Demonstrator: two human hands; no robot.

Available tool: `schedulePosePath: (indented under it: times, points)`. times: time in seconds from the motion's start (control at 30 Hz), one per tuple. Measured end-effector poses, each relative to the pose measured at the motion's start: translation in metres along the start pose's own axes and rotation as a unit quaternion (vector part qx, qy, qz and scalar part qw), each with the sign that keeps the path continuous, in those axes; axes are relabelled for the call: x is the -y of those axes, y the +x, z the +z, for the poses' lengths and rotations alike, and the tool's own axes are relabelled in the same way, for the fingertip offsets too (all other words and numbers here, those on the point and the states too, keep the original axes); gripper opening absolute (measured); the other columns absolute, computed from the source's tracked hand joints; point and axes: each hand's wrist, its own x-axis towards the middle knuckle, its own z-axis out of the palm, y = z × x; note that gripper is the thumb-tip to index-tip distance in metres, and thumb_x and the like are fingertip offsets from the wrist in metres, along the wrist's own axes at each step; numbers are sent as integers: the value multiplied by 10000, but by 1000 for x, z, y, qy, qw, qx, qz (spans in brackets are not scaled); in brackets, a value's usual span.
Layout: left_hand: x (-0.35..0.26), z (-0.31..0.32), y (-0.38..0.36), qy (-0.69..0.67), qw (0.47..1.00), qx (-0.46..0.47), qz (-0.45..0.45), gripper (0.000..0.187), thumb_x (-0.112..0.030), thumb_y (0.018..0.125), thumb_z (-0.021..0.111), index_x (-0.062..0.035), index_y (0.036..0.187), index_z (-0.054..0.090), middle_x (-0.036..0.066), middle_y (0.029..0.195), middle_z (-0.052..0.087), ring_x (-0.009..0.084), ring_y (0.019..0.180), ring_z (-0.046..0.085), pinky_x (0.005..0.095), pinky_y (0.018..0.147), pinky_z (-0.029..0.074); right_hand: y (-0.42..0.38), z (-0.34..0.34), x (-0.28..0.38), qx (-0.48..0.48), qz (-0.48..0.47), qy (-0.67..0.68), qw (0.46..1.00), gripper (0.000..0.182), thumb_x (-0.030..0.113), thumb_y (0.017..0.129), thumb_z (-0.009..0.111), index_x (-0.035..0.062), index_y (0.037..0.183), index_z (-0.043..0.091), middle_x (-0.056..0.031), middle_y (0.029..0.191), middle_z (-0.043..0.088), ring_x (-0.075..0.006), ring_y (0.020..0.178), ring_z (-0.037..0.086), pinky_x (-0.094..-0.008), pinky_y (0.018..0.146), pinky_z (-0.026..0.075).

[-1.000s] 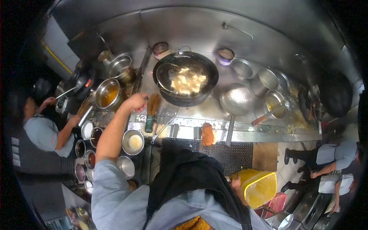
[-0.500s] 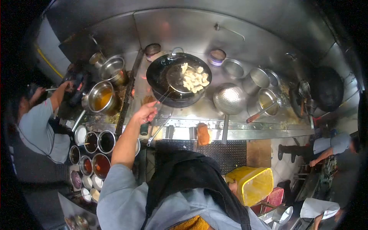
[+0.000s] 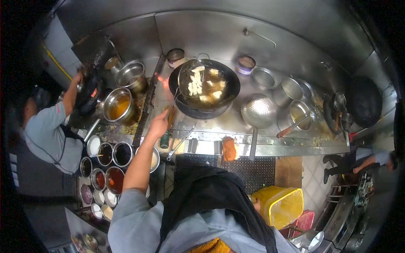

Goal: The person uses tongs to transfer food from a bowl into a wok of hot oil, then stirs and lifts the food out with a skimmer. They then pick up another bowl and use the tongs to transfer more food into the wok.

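My left hand [image 3: 159,123] is closed round the handle of a wire strainer [image 3: 184,82], which is tilted over the left side of a black wok [image 3: 232,80]. Some pale food pieces [image 3: 195,82] lie on the mesh. Others [image 3: 217,94] sit in brownish liquid inside the wok. My right hand [image 3: 256,205], low and partly hidden by my apron, grips the near side of a yellow plastic tub [image 3: 284,206]. Close to the left hand are a bamboo brush [image 3: 170,118] and a green bottle-like object [image 3: 164,140].
A perforated ladle [image 3: 258,110] and metal pots [image 3: 292,88] stand right of the wok. Sauce containers [image 3: 122,154] and a pot of orange liquid [image 3: 118,107] are at left. One co-worker [image 3: 52,130] works at left; another person [image 3: 367,160] is at far right.
The strainer has tipped up and left, and several pale pieces have dropped from it into the wok. My right hand keeps its grip on the tub. A person at lower right has left view.
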Motion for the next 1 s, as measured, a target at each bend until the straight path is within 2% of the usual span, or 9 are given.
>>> schedulePosePath:
  times: [0.03, 0.1, 0.2, 0.33, 0.4, 0.5, 0.6, 0.93, 1.0]
  points:
    - [1, 4, 2, 99, 989, -68, 92, 413, -106, 882, 502, -86, 1287, 585, 231, 974, 683, 388, 796, 671, 413, 723, 536, -3, -17, 16, 0, 0, 0, 1000, 665, 94, 800, 577, 50, 1425, 354, -203, 888, 682, -270, 633, 687, -405, 516, 522]
    - [-29, 0, 2, 98, 993, -45, 47, 404, -100, 883, 499, -86, 1276, 592, 249, 1027, 656, 420, 904, 636, 428, 802, 515, -17, -78, 79, 124, 164, 213, 955, 667, 87, 808, 575, 59, 1433, 345, -206, 865, 679, -258, 592, 676, -399, 465, 507]
    - [-47, 9, 3, 81, 996, -27, 9, 387, -92, 881, 501, -86, 1253, 609, 273, 1069, 631, 446, 1007, 606, 445, 879, 494, 19, -24, 13, 146, 165, 304, 927, 686, 87, 821, 570, 63, 1453, 304, -196, 807, 669, -248, 548, 658, -384, 423, 487]
    - [-35, 23, 10, 28, 999, -37, 28, 398, -79, 882, 499, -88, 1267, 601, 280, 1050, 633, 436, 1003, 614, 446, 879, 494, -14, -78, 67, 124, 158, 207, 957, 688, 77, 822, 567, 67, 1456, 300, -202, 850, 667, -236, 546, 657, -366, 411, 480]
    - [-35, 18, 10, 19, 998, -50, 39, 418, -92, 880, 505, -118, 1288, 591, 280, 1048, 633, 435, 977, 621, 445, 867, 498, -20, -70, 54, 147, 171, 272, 936, 693, 107, 805, 595, 43, 1441, 327, -247, 1024, 658, -302, 754, 699, -398, 593, 548]
    - [-57, -6, 8, 19, 998, -52, 23, 441, -98, 875, 503, -143, 1307, 580, 284, 1027, 632, 437, 948, 630, 451, 843, 505, 39, 90, -123, 154, 151, 260, 941, 718, 167, 781, 635, 13, 1423, 352, -278, 1194, 602, -370, 1033, 643, -408, 857, 518]
    - [-65, -8, 20, 74, 996, -57, 18, 442, -83, 865, 495, -133, 1295, 586, 292, 986, 631, 442, 932, 631, 466, 820, 510, -14, -12, -27, 132, 241, 214, 937, 738, 231, 769, 650, -3, 1410, 370, -281, 1256, 572, -392, 1186, 551, -399, 1005, 429]
    - [-61, 40, 68, 262, 962, -45, 64, 434, -130, 858, 502, -172, 1281, 588, 231, 921, 678, 409, 855, 662, 504, 769, 531, 16, -104, 7, 225, 92, 15, 970, 686, 242, 777, 629, 42, 1398, 417, -276, 1251, 578, -387, 1164, 571, -448, 1001, 439]
    - [-89, 37, 57, 284, 955, -37, 79, 439, -132, 857, 505, -183, 1285, 586, 216, 906, 684, 402, 837, 667, 498, 758, 535, 40, -87, -10, 94, 133, 62, 985, 510, 238, 808, 586, 62, 1286, 546, -240, 1173, 630, -318, 1091, 622, -447, 1012, 432]
